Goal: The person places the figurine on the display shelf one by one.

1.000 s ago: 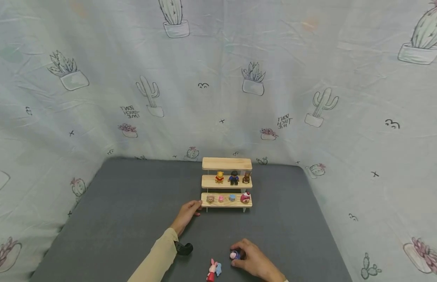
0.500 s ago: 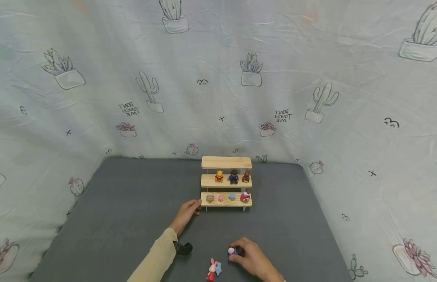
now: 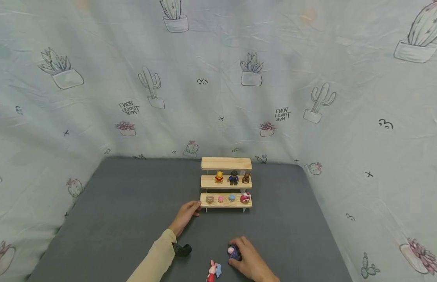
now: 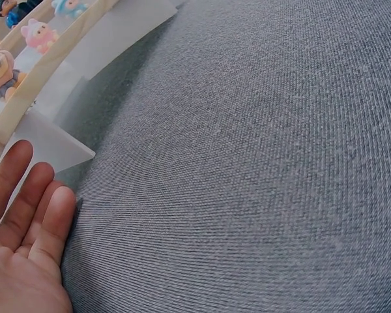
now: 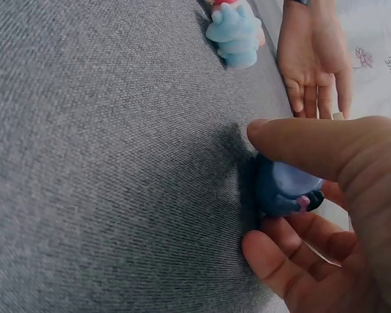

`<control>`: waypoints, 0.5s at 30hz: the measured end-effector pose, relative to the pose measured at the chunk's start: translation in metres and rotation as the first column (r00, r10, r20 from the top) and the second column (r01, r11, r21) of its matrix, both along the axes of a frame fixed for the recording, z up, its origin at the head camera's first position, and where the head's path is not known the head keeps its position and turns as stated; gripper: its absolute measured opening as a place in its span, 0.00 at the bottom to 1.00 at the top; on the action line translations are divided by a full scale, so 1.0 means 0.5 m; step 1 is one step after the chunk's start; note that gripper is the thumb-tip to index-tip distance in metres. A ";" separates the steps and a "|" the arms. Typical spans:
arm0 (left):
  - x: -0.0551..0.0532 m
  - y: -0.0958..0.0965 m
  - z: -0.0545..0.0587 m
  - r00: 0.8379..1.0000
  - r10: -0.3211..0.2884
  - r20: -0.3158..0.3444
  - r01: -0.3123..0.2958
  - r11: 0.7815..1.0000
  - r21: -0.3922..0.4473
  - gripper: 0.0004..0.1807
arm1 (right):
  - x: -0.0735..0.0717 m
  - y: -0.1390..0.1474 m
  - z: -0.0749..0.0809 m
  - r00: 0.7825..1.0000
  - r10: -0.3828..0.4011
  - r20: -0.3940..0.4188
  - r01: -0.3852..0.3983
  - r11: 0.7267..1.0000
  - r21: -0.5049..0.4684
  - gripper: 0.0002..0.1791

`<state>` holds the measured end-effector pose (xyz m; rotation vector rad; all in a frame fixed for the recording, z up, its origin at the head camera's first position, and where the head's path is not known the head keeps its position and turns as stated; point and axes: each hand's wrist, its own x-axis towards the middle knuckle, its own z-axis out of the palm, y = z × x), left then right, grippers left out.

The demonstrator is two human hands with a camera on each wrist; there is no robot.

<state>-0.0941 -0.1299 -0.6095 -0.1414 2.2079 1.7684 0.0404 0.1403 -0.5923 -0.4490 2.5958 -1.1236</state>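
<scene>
Near the front of the table, my right hand [image 3: 252, 260] holds a blue donkey figurine [image 3: 234, 252] between thumb and fingers. Its pale blue belly and pink bow show in the right wrist view, low over the cloth. My left hand [image 3: 186, 214] touches the left end of the bottom tier of a wooden stepped shelf [image 3: 226, 203]. In the left wrist view its fingers [image 4: 55, 222] lie fairly straight under the shelf's edge. A pink-and-red piglet figurine [image 3: 212, 270] lies left of my right hand, against a light blue figurine [image 5: 233, 39].
Several small figurines stand on the shelf's bottom tier, among them a dark pink bear [image 3: 245, 197]. The middle tier bears a yellow bear [image 3: 219, 177], a black-haired doll [image 3: 233, 178] and a brown figurine [image 3: 245, 178]. A cactus-print curtain [image 3: 218, 98] surrounds the dark grey table [image 3: 133, 203].
My right hand has shifted slightly left with the donkey figurine, which has turned a little in its fingers. My left hand stays at the shelf's end.
</scene>
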 end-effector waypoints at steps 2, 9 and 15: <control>0.002 -0.002 -0.002 1.000 -0.004 -0.002 0.004 1.000 -0.001 0.26 | -0.001 0.002 -0.003 0.999 -0.028 0.017 0.029 0.997 -0.069 0.23; 0.007 -0.009 -0.007 1.000 0.011 -0.015 -0.011 1.000 0.000 0.26 | -0.015 0.009 0.003 0.964 -0.197 0.179 0.245 0.917 -0.313 0.20; 0.000 -0.004 -0.010 1.000 0.001 -0.009 -0.001 1.000 -0.003 0.26 | -0.028 0.010 0.020 0.928 -0.259 0.269 0.352 0.844 -0.405 0.22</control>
